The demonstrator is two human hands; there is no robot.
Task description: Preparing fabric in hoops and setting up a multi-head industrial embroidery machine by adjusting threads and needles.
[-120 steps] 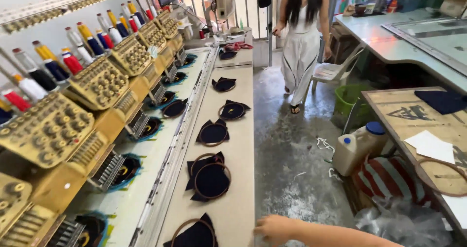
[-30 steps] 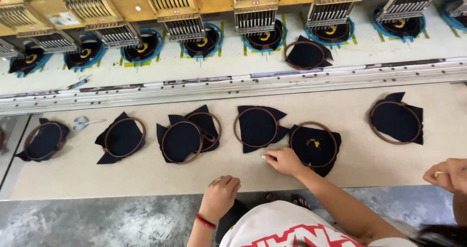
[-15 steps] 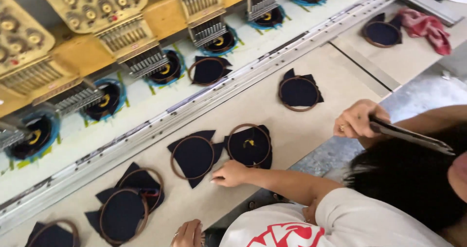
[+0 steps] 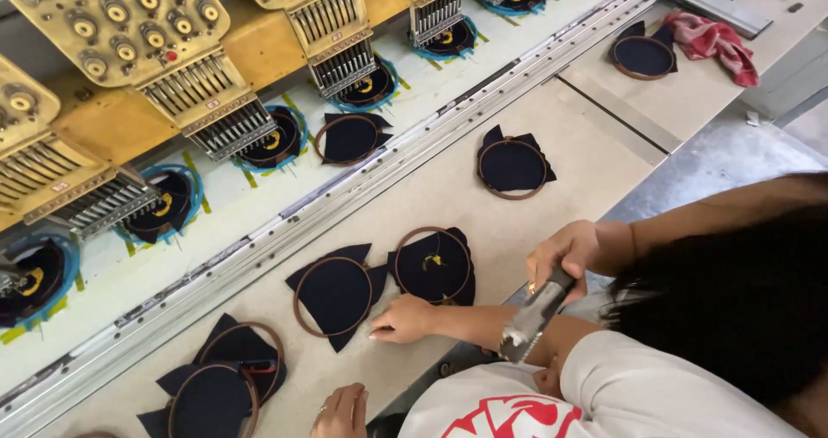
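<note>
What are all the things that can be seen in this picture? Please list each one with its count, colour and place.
embroidery heads: several, yellow, in a row along the top
blue-ringed frames: six, under the heads, with dark cloth inside
loose hoop: one, brown with dark cloth, on the white machine bed
hooped cloths: six in clear view, brown hoops with navy cloth, on the beige table
red cloth: one, top right
metal tool: one, silver, held in a co-worker's hand
left hand: at the bottom edge, on the table
right hand: fingertips at the middle hoop
</note>
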